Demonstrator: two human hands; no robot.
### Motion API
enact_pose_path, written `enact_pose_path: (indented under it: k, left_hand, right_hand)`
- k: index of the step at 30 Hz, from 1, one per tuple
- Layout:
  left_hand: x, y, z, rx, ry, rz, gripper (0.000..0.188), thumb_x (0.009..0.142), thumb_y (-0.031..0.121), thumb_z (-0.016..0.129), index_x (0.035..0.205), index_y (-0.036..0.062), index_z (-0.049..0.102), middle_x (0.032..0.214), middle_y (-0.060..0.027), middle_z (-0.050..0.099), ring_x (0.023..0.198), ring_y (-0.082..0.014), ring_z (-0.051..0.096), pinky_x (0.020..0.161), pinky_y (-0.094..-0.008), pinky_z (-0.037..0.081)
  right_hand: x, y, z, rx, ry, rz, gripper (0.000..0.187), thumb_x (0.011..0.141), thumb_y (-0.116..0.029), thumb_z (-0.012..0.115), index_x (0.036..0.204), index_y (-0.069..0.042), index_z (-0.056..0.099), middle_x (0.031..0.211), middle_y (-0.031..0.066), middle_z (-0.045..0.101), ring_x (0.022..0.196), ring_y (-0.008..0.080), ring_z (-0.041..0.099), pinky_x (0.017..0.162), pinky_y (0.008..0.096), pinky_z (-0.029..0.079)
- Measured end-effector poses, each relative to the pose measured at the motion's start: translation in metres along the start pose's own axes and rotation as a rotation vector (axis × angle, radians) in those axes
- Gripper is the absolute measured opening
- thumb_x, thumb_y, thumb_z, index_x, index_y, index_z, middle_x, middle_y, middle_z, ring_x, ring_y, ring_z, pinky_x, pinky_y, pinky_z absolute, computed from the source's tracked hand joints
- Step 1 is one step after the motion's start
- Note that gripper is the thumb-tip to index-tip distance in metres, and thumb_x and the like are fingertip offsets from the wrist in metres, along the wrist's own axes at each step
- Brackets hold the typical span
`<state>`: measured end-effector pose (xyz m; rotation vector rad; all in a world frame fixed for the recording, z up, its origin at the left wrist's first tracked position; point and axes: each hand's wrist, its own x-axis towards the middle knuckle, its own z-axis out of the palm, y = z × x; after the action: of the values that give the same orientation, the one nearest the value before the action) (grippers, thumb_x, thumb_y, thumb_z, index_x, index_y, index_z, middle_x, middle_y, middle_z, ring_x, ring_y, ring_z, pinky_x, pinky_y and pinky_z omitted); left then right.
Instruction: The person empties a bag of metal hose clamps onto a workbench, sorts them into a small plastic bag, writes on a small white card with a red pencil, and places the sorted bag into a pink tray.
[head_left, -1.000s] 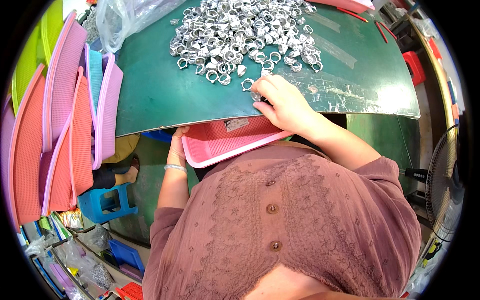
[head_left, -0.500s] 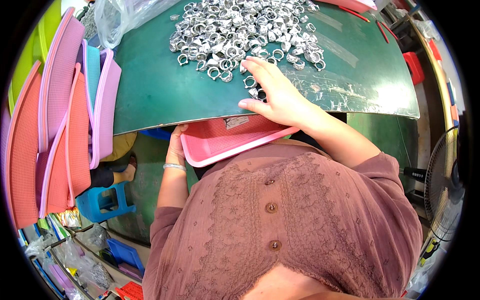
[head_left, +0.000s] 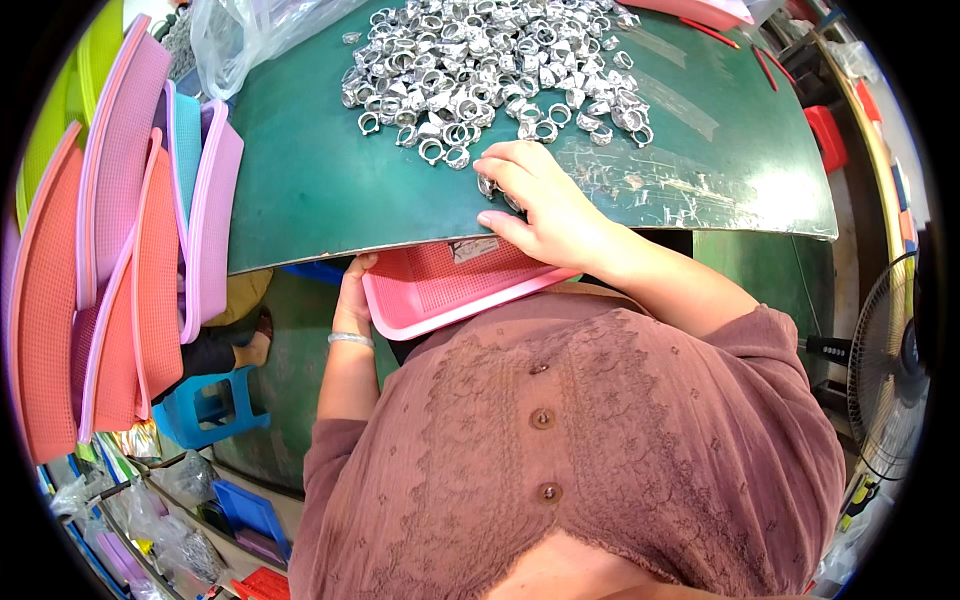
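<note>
A heap of silvery metal rings (head_left: 480,75) lies at the far middle of the green table. My right hand (head_left: 545,205) rests low over the tabletop near its front edge, cupped, thumb apart from the bent fingers. A few rings (head_left: 487,187) show beneath and between its fingers and thumb, partly hidden; they do not look gripped. Under the table edge, a pink plastic basket (head_left: 430,325) sits against my body, its far part covered by the tabletop. My left hand (head_left: 355,290) holds the basket's left rim, fingers partly hidden by the table edge.
Stacked purple, orange and teal baskets (head_left: 205,220) stand along the left. A clear plastic bag (head_left: 235,45) lies at the table's back left. Red pencils (head_left: 708,32) lie at the far right. A blue stool (head_left: 210,405) and another person's foot (head_left: 258,340) are at lower left; a fan (head_left: 885,370) stands right.
My right hand has drawn back toward the table's front edge, its fingers bending more, and a few rings have slid nearer with it. My left hand still holds the basket.
</note>
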<state>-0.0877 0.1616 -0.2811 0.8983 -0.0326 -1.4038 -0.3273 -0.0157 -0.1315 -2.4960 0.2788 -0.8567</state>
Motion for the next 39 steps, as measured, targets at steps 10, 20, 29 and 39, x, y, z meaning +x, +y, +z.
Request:
enact_pose_path:
  k: [10,20,29,39]
  left_hand:
    - [0.003,-0.001,-0.006,-0.034,0.009,-0.022,0.039,0.069,0.018,0.064,0.104,0.0016,0.057,0.105,-0.0104,0.06,0.095,-0.0261,0.056,0.088,-0.0367,0.044]
    - [0.008,-0.001,-0.013,-0.027,0.062,-0.018,0.039,0.067,0.018,0.065,0.102,0.0029,0.058,0.103,-0.0103,0.061,0.093,-0.026,0.057,0.086,-0.0363,0.045]
    - [-0.001,0.001,0.006,-0.028,0.054,-0.016,0.039,0.066,0.018,0.064,0.101,0.0029,0.058,0.102,-0.0107,0.061,0.093,-0.0273,0.056,0.087,-0.0367,0.044]
    - [0.003,0.001,-0.004,-0.013,0.039,-0.001,0.035,0.066,0.015,0.063,0.098,0.0036,0.059,0.102,-0.0098,0.061,0.093,-0.0262,0.056,0.087,-0.0361,0.044]
  right_hand:
    - [-0.013,0.021,-0.037,-0.11,0.228,0.109,0.029,0.076,0.003,0.056,0.105,-0.002,0.056,0.108,0.0144,0.055,0.101,0.0286,0.053,0.086,0.0338,0.042]
    - [-0.002,0.024,-0.025,-0.2,0.124,0.039,0.034,0.071,0.004,0.055,0.104,0.0,0.054,0.104,0.0151,0.053,0.097,0.0315,0.048,0.086,0.0384,0.04]
    - [0.0,0.031,-0.028,-0.202,0.163,0.025,0.032,0.068,0.008,0.05,0.099,0.001,0.055,0.1,0.0146,0.055,0.094,0.0312,0.049,0.085,0.037,0.04]
    - [0.005,0.032,-0.021,-0.228,0.081,0.053,0.036,0.069,0.009,0.048,0.103,0.001,0.056,0.106,0.0147,0.055,0.098,0.0311,0.049,0.087,0.0364,0.041]
